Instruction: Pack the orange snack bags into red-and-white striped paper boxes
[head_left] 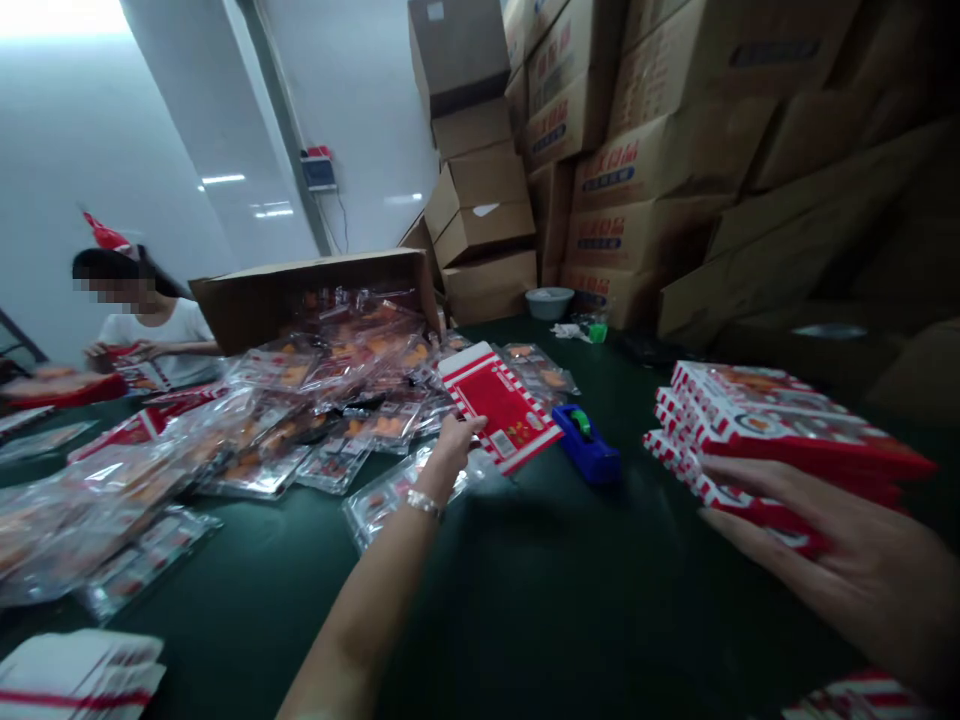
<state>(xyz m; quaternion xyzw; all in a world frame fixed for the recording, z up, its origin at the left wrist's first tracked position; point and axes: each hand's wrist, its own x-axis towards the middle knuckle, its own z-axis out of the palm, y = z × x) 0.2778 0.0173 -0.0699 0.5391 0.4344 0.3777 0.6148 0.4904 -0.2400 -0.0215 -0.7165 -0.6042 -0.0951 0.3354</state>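
Left of the blue dispenser (589,450), the left hand (454,445) pinches a red box (502,405) by its near edge, fingers narrow; the box's right corner comes close to the dispenser. Right of the dispenser, the right hand (847,550) has thumb and fingers apart around the edge of a low box in the stack (795,410); blur hides whether it grips. Farther left of the dispenser, clear packs (255,450) spread from a carton (255,300). Behind the dispenser are a bowl (550,305) and piled cartons (615,190).
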